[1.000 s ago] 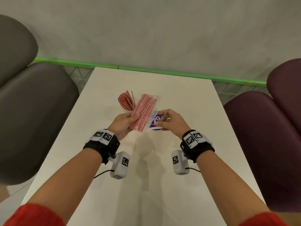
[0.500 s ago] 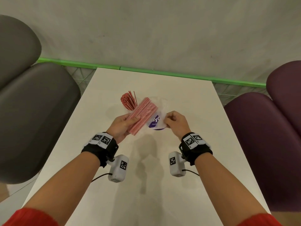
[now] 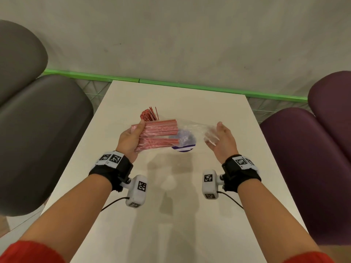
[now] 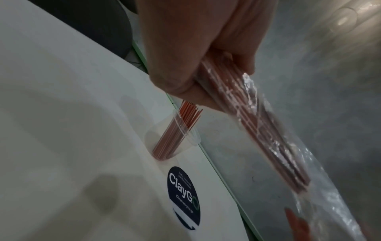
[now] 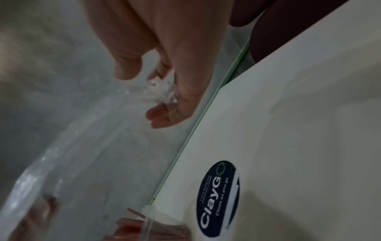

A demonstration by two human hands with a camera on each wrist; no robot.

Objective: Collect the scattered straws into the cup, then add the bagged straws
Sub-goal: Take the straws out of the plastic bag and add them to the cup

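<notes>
My left hand [image 3: 135, 134] grips a bundle of red straws [image 3: 159, 128] through a clear plastic bag [image 3: 193, 128]; the bundle lies level above the table. Off to the right, my right hand [image 3: 213, 134] pinches the bag's empty end, so the plastic is stretched between both hands. In the right wrist view the fingers [image 5: 164, 114] bunch the crumpled bag [image 5: 82, 138]. In the left wrist view the thumb [image 4: 185, 91] presses on the bagged straws [image 4: 268, 138]. A clear cup [image 4: 177, 140] full of red straws [image 3: 150, 114] stands upright on the table just beyond my left hand.
The white table [image 3: 218, 186] carries a round dark blue sticker [image 3: 183, 146] under the bag. A grey seat [image 3: 38, 139] is on the left and a purple seat [image 3: 307, 168] on the right. A green strip [image 3: 190, 86] runs along the wall behind the table.
My right hand has moved right, drawing the bag's end away from the straws. The bundle has swung from slanted to level in my left hand. The hands are now far apart.
</notes>
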